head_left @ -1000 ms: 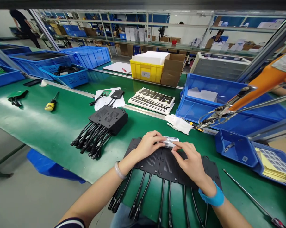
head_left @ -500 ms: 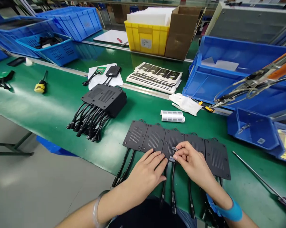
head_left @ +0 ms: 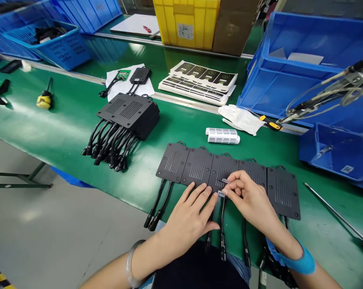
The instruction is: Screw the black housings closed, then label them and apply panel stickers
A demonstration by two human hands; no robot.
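Several flat black boxes (head_left: 197,166) with slotted lids and black cables lie side by side in a row before me. My left hand (head_left: 192,210) rests flat with fingers stretched out along the lower edge of the second and third boxes. Over the third box, my right hand (head_left: 249,196) pinches a small grey label (head_left: 225,181) between its fingers. Beside the thumb tip, a second printed label (head_left: 221,194) sits at that box's lower edge; I cannot tell whether the thumb touches it. Cables (head_left: 223,237) hang down toward my lap.
Left of the row stands a stack of similar boxes (head_left: 127,112) with bundled cables. Behind lie a label roll (head_left: 223,135), white gloves (head_left: 241,119) and printed sheets (head_left: 199,82). A long screwdriver (head_left: 335,212) and a blue bin (head_left: 338,150) are on the right.
The camera view has tilted down, so the bench things sit higher in the picture. Both hands keep nearly the same pose at the third box.
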